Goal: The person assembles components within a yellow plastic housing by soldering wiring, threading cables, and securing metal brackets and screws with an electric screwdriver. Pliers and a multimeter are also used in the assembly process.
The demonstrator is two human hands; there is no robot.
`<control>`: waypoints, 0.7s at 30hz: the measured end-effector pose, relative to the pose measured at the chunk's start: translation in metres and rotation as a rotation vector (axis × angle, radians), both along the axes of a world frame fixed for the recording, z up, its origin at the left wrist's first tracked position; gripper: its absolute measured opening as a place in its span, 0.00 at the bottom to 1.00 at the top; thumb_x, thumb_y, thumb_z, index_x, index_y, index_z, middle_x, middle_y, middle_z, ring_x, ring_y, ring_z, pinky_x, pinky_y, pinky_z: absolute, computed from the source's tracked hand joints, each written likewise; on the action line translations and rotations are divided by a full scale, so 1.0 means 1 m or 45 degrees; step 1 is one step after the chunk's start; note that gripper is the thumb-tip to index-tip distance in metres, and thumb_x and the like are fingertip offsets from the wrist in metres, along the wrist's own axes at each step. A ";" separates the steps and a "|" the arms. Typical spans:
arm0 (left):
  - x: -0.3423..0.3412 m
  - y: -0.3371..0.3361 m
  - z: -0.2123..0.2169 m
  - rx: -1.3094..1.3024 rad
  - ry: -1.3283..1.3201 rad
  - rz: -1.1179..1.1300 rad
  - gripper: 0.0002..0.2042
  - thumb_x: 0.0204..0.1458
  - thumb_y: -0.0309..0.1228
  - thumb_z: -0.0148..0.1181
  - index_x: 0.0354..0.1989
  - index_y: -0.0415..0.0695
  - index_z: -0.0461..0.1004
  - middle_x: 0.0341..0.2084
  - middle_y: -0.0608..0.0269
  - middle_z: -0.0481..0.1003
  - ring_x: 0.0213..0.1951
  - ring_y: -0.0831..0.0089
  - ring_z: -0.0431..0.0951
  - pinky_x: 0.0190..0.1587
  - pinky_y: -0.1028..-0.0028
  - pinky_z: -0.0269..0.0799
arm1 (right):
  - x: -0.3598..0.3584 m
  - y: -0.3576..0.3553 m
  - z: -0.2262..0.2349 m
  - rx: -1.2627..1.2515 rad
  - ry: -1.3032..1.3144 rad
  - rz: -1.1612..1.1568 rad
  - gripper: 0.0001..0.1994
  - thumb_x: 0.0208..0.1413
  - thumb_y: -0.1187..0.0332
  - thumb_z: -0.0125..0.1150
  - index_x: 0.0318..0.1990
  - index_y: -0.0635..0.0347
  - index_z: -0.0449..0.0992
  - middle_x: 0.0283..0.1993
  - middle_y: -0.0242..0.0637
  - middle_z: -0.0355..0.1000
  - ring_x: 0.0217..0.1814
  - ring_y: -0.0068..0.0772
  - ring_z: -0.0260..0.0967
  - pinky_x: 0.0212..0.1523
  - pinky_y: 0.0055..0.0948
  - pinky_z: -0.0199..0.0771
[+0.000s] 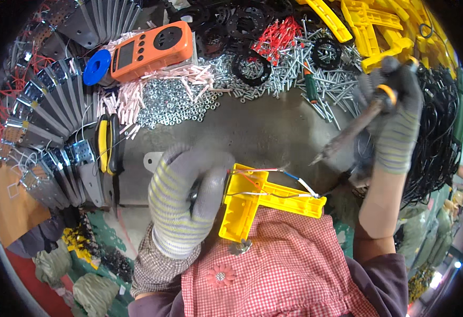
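The left hand (189, 203), in a knitted grey glove with pale stripes at the cuff, is curled tight around the end of a yellow plastic bracket (258, 203). The bracket is a stiff moulded L-shape with ribbed edges, held just above the person's lap, over a red-and-white checked apron (289, 269) stitched with small fabric flowers. Thin wires (289, 182) in red, blue and white run along the bracket's top face.

The right hand (395, 113), gloved the same way, is closed in a fist around a soldering iron (355, 127). The iron has an orange collar at the grip and a dull, scorched metal shaft that tapers to a point; the point hangs in the air to the right of the bracket, near the wire ends but apart from them.

The grey workbench (252, 127) beyond is worn and smooth. A heap of small shiny nuts and screws (178, 100) lies on it beside pale pink sleeves of tubing. An orange handheld meter (152, 50) with a rounded case rests behind the heap, next to a blue plastic ring (96, 66). Black ring-shaped parts (250, 66) and more yellow plastic parts (379, 29) pile up at the far edge. Folded grey metal plates (51, 111) fan out on the left.
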State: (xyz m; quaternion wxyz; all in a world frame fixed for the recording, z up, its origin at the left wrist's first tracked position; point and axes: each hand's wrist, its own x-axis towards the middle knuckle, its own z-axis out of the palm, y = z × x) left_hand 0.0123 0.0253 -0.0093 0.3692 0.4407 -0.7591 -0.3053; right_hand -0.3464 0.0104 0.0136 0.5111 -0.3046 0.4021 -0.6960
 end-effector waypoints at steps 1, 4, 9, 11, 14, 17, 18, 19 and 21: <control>0.003 0.006 0.004 -0.003 0.007 0.005 0.07 0.58 0.24 0.67 0.44 0.44 0.82 0.37 0.60 0.83 0.36 0.56 0.82 0.45 0.61 0.76 | -0.010 0.007 0.009 -0.037 -0.032 0.078 0.22 0.73 0.51 0.59 0.59 0.62 0.77 0.47 0.41 0.81 0.41 0.35 0.82 0.39 0.31 0.84; 0.004 0.014 0.010 0.092 0.038 -0.061 0.07 0.58 0.24 0.68 0.43 0.44 0.81 0.36 0.60 0.82 0.34 0.59 0.80 0.39 0.64 0.76 | -0.095 0.053 0.000 -0.174 -0.023 0.514 0.38 0.70 0.50 0.65 0.80 0.56 0.58 0.77 0.54 0.64 0.79 0.64 0.62 0.76 0.70 0.63; 0.000 0.015 0.001 0.041 0.040 -0.099 0.06 0.58 0.24 0.67 0.43 0.44 0.81 0.36 0.58 0.82 0.35 0.58 0.81 0.39 0.62 0.77 | -0.036 0.049 0.003 -0.207 0.198 0.142 0.37 0.66 0.48 0.69 0.74 0.60 0.64 0.65 0.50 0.74 0.66 0.54 0.75 0.66 0.55 0.78; 0.000 0.018 -0.001 0.038 0.021 -0.107 0.06 0.58 0.25 0.67 0.43 0.44 0.81 0.36 0.57 0.81 0.36 0.56 0.81 0.40 0.61 0.77 | 0.017 0.031 0.015 -0.183 0.436 0.007 0.31 0.68 0.48 0.65 0.63 0.67 0.72 0.48 0.36 0.76 0.41 0.29 0.76 0.50 0.32 0.82; -0.001 0.018 -0.004 0.035 0.019 -0.123 0.05 0.60 0.21 0.65 0.43 0.42 0.81 0.36 0.59 0.80 0.35 0.64 0.79 0.40 0.67 0.75 | 0.054 0.028 0.018 0.021 0.604 -0.067 0.21 0.67 0.55 0.65 0.55 0.65 0.77 0.42 0.32 0.78 0.41 0.25 0.75 0.45 0.27 0.77; -0.003 0.019 -0.007 0.021 0.019 -0.125 0.06 0.60 0.21 0.65 0.43 0.42 0.81 0.36 0.58 0.81 0.36 0.64 0.80 0.40 0.67 0.76 | 0.066 0.027 0.011 0.122 0.541 -0.147 0.18 0.66 0.59 0.67 0.55 0.62 0.78 0.43 0.31 0.78 0.44 0.22 0.74 0.47 0.24 0.77; -0.003 0.020 -0.007 0.042 0.015 -0.115 0.06 0.60 0.21 0.65 0.43 0.42 0.81 0.36 0.58 0.81 0.36 0.65 0.80 0.40 0.67 0.76 | 0.070 0.025 0.010 0.064 0.567 -0.090 0.18 0.67 0.59 0.67 0.55 0.62 0.78 0.44 0.31 0.78 0.45 0.21 0.74 0.48 0.24 0.78; -0.004 0.020 -0.006 0.042 0.016 -0.116 0.06 0.60 0.21 0.65 0.43 0.42 0.81 0.36 0.58 0.81 0.36 0.65 0.80 0.40 0.67 0.76 | 0.071 0.024 0.010 0.005 0.593 -0.035 0.17 0.67 0.59 0.67 0.55 0.61 0.78 0.46 0.31 0.78 0.46 0.21 0.74 0.49 0.24 0.78; -0.004 0.020 -0.004 0.086 0.011 -0.110 0.06 0.60 0.21 0.65 0.43 0.42 0.82 0.36 0.58 0.81 0.36 0.65 0.81 0.39 0.67 0.76 | 0.071 0.025 0.013 0.038 0.580 -0.012 0.17 0.67 0.59 0.67 0.55 0.60 0.78 0.47 0.31 0.77 0.47 0.22 0.73 0.51 0.25 0.78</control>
